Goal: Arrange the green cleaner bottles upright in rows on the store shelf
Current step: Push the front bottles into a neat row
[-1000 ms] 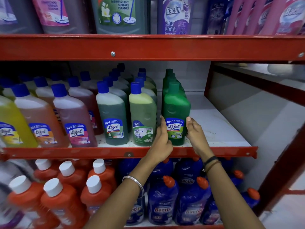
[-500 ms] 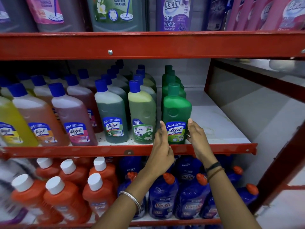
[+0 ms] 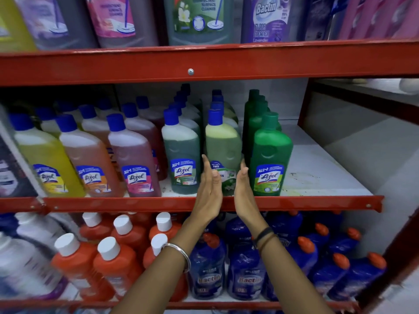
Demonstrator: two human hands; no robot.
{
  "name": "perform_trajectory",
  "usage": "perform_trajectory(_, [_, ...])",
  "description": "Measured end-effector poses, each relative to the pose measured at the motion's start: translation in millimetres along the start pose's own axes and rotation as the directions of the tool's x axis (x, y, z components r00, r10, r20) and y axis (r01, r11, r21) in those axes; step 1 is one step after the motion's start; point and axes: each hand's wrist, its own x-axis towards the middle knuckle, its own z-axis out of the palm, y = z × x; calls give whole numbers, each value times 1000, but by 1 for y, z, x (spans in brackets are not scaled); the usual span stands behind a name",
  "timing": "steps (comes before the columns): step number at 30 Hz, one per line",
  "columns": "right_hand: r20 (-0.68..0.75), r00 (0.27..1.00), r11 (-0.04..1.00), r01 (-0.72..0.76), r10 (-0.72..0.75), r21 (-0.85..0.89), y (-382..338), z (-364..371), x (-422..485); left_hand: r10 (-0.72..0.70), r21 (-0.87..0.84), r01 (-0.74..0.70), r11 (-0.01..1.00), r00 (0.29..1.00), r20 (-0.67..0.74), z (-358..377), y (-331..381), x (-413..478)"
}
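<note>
A bright green cleaner bottle [image 3: 271, 155] with a green cap stands upright at the front of its row on the white middle shelf [image 3: 317, 175], with more green bottles [image 3: 255, 109] lined up behind it. Just left stands a pale green bottle [image 3: 223, 146] with a blue cap. My left hand [image 3: 209, 189] and my right hand [image 3: 244, 191] flank the lower part of the pale green bottle, fingers straight and flat, palms facing each other. Whether they touch it I cannot tell. The bright green bottle stands free, just right of my right hand.
Rows of dark green [image 3: 182, 155], pink [image 3: 133, 159], orange [image 3: 90, 164] and yellow [image 3: 48, 164] bottles fill the shelf's left side. The shelf's right part holds no bottles. A red beam [image 3: 204, 64] runs above, large bottles on top. Orange and blue bottles [image 3: 244, 268] crowd the lower shelf.
Both hands left the bright green bottle and shifted left to either side of the pale green bottle. The view has moved closer and tilted.
</note>
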Motion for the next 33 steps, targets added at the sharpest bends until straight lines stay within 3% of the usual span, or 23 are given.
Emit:
perform_trajectory(9, [-18, 1000, 997, -10, 12, 76, -4, -1, -8, 1, 144, -10, 990, 998, 61, -10, -3, -14])
perform_trajectory(14, [-19, 1000, 998, -14, 15, 61, -4, -2, -16, -8, 130, -6, 992, 994, 108, -18, 5, -24])
perform_trajectory(16, [-92, 996, 999, -13, 17, 46, -7, 3, -19, -11, 105, -1, 994, 994, 113, -22, 7, -26])
perform_trajectory(18, [-269, 960, 997, 73, -78, -29, -7, 17, -32, 7, 26, -8, 1000, 1000, 7, -26, 4, -32])
perform_trajectory(20, [-354, 906, 972, 232, -233, -47, -1, 36, -48, 42, -45, -52, 998, 978, -203, -32, 0, -36])
perform_trajectory(22, [-229, 937, 957, 284, -265, 56, 3, 57, -59, 41, -78, -69, 995, 947, -320, -45, -4, -35])
perform_trajectory(25, [16, 987, 982, 158, -160, 103, -1, 80, -50, -45, -104, 19, 994, 966, -253, -64, -6, -24])
perform_trajectory(29, [20, 999, 1000, 27, -26, -11, -17, 100, -18, -122, 19, 127, 992, 979, -161, -78, -14, -9])
perform_trajectory(33, [-42, 997, 997, -63, 61, -44, -27, 106, -3, -112, 87, 118, 989, 991, -67, -88, -23, -6])
